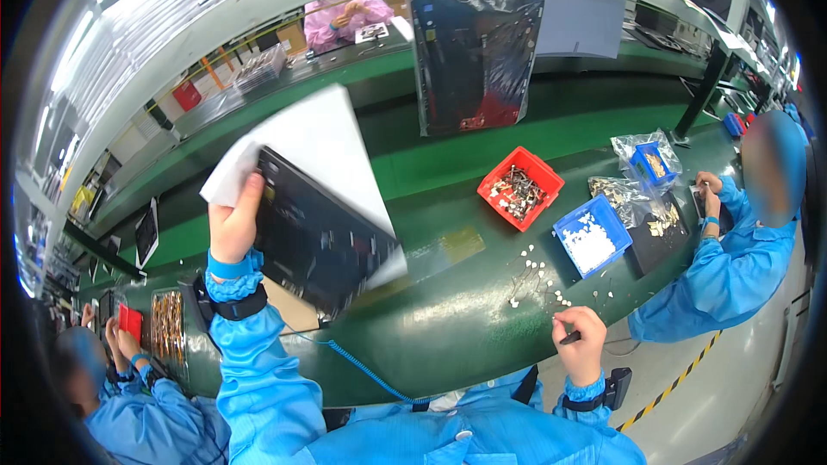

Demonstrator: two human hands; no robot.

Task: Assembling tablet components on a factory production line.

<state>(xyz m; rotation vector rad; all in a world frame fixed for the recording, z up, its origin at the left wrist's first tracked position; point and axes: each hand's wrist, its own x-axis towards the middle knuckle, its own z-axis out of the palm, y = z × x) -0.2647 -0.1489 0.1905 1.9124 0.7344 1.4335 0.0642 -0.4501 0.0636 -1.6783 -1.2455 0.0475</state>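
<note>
My left hand, raised left of the middle, is closed on the edge of a flat black panel. A white sheet lies behind the panel and is gripped with it; both are tilted and slightly blurred. Near the front edge of the green bench, my right hand is closed around a short dark tool, mostly hidden by the fingers. Small white pieces and thin dark strips lie scattered just beyond that hand.
A red bin holds small metal parts; a blue bin holds white pieces. Plastic bags lie beside them. A bagged black panel hangs ahead. Co-workers sit right and left. A coiled blue cord crosses the front.
</note>
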